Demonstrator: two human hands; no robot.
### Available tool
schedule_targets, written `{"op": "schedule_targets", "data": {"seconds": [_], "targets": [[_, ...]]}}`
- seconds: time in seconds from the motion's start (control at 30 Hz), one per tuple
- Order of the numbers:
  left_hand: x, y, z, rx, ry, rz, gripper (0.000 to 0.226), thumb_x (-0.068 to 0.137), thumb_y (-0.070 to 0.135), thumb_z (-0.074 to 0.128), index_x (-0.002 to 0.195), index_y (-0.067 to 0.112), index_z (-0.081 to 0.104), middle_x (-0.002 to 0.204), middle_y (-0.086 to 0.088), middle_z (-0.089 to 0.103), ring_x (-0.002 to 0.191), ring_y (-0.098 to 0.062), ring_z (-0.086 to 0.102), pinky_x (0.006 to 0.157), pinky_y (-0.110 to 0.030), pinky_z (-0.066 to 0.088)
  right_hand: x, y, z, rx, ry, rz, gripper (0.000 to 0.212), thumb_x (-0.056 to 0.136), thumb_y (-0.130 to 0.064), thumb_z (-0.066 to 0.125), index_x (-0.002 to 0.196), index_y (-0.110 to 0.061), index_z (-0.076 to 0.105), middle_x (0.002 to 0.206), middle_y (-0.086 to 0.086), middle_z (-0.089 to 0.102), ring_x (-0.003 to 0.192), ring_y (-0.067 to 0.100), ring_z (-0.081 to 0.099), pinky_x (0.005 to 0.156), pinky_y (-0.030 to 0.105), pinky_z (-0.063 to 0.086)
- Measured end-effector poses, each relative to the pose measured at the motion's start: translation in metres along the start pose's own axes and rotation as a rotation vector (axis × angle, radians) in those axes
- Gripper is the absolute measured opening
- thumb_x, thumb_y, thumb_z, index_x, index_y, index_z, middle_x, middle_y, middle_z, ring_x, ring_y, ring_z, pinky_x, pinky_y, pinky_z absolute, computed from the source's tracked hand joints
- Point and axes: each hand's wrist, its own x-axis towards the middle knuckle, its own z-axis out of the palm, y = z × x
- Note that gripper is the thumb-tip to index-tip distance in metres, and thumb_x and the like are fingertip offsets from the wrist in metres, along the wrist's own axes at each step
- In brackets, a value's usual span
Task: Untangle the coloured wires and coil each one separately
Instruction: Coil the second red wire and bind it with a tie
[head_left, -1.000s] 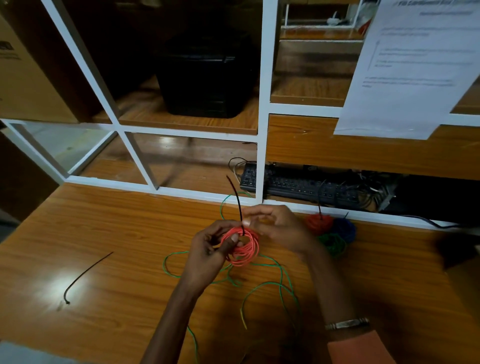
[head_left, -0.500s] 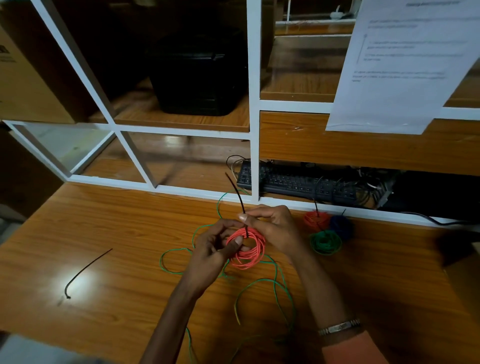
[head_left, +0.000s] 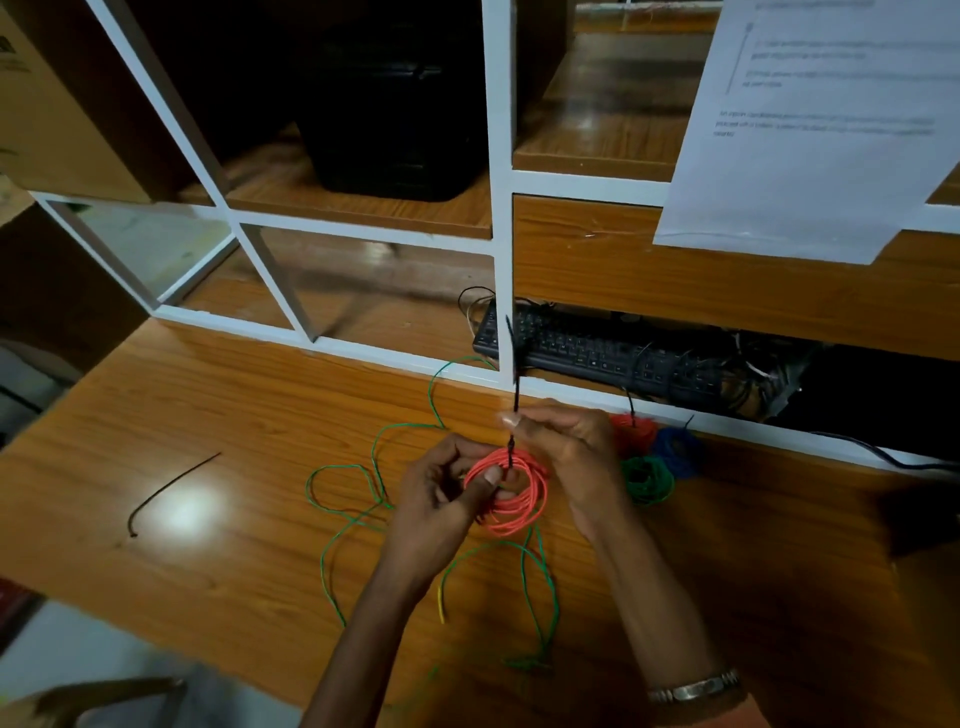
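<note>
A coil of orange-pink wire (head_left: 519, 506) is held above the wooden desk (head_left: 234, 415). My left hand (head_left: 441, 499) grips its left side, thumb pressed on the loops. My right hand (head_left: 566, 447) pinches a black cable tie (head_left: 514, 374) that wraps the coil's top and stands straight up. A loose green wire (head_left: 374, 467) sprawls on the desk around and below my hands. Behind my right hand lie three tied coils: red (head_left: 636, 431), blue (head_left: 678, 452) and green (head_left: 647, 480).
A spare black cable tie (head_left: 171, 491) lies on the desk at the left. A black keyboard (head_left: 597, 353) with tangled cables sits under the white-framed shelf (head_left: 501, 208). A paper sheet (head_left: 821, 124) hangs at the upper right. A dark object (head_left: 919, 519) sits at the right edge.
The cable tie's tail has swung from leaning left to upright as my right hand pulled it up. The coil and both hands stay in about the same place.
</note>
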Motion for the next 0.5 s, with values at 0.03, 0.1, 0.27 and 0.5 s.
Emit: {"op": "schedule_targets", "data": {"seconds": [0.03,0.1,0.27,0.5], "targets": [[0.000,0.000,0.005,-0.003,-0.008,0.004,0.010,0.097,-0.003,0.066,0.105,-0.008,0.064,0.098,-0.024,0.077,0.084,-0.024,0.076,0.072,-0.026,0.060,0.001,0.002,-0.004,0.044,0.015,0.040,0.013,0.082,-0.017,0.083,0.091,-0.008,0.083,0.091,0.018,0.077,0.084,0.025,0.072,0.075,0.033,0.054],[0.001,0.000,0.012,-0.006,-0.021,0.018,0.013,0.096,-0.003,0.067,0.105,-0.011,0.063,0.097,-0.021,0.076,0.086,-0.024,0.075,0.074,-0.028,0.062,0.003,0.005,-0.007,0.086,0.040,0.125,0.013,0.081,-0.016,0.084,0.090,-0.009,0.083,0.091,0.014,0.079,0.080,0.024,0.073,0.075,0.036,0.055],[0.003,-0.014,0.008,0.041,0.090,-0.053,0.011,0.097,-0.003,0.067,0.108,-0.005,0.068,0.098,-0.020,0.077,0.086,-0.029,0.074,0.076,-0.034,0.063,0.011,0.010,-0.012,-0.130,-0.108,0.209,0.021,0.090,-0.029,0.078,0.103,-0.013,0.081,0.096,0.001,0.080,0.091,0.018,0.076,0.083,0.029,0.059],[0.005,-0.045,0.014,-0.031,0.305,-0.283,0.012,0.099,0.005,0.067,0.111,0.005,0.070,0.089,-0.009,0.078,0.077,-0.014,0.075,0.066,-0.026,0.059,0.006,0.034,-0.038,-0.286,-0.403,0.563,0.040,0.083,-0.049,0.079,0.112,-0.022,0.077,0.105,0.003,0.079,0.094,0.017,0.071,0.082,0.032,0.055]]}}
